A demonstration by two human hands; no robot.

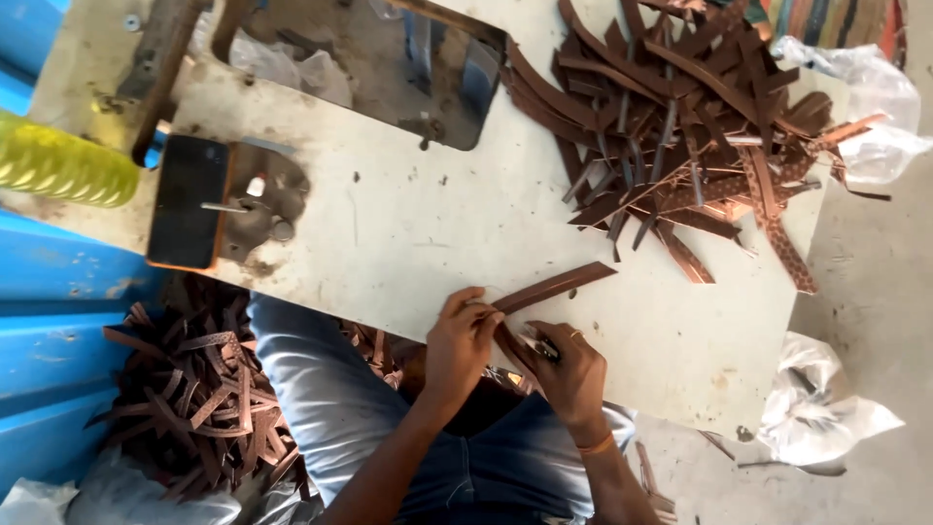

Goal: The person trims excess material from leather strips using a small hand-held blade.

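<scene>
Worktable [418, 243]: pale, scuffed board filling the centre, running from 10 o'clock down to 4 o'clock; rectangular cut-out in it at 12 o'clock.
Blue surface [49, 311]: flat painted panels along the 9 o'clock edge, under and beside the table.
Strip pile on table [680, 126]: big loose heap of dark brown strips at 1 to 2 o'clock, some coppery and dotted, crossing one another every way.
Strip pile on floor [204, 399]: second tangle of brown strips at 7 to 8 o'clock, below the table edge, beside a denim-clad leg.
Plastic bags: clear crumpled bag [875, 107] at 2 o'clock, touching the table heap; whitish crumpled bag [816, 399] at 4 o'clock on the grey floor; another pale bag [97, 496] at 7 o'clock. No labels readable on any.
Yellow ribbed object [58, 165]: translucent, rounded, at 9 to 10 o'clock, at the table's edge.
Black slab [190, 199]: dark flat rectangle at 9 o'clock on the table, just beside a brown dish of small bits.
Held strip [554, 287]: long brown strip at 5 o'clock of centre, lying flat on the table, near end under the hands.
Left hand [462, 340]: fingers curled, tips pressing the strip's near end to the table.
Right hand [569, 369]: closed around a small dark tool [539, 342], tip against the strip; ring on one finger, orange band at the wrist.
</scene>
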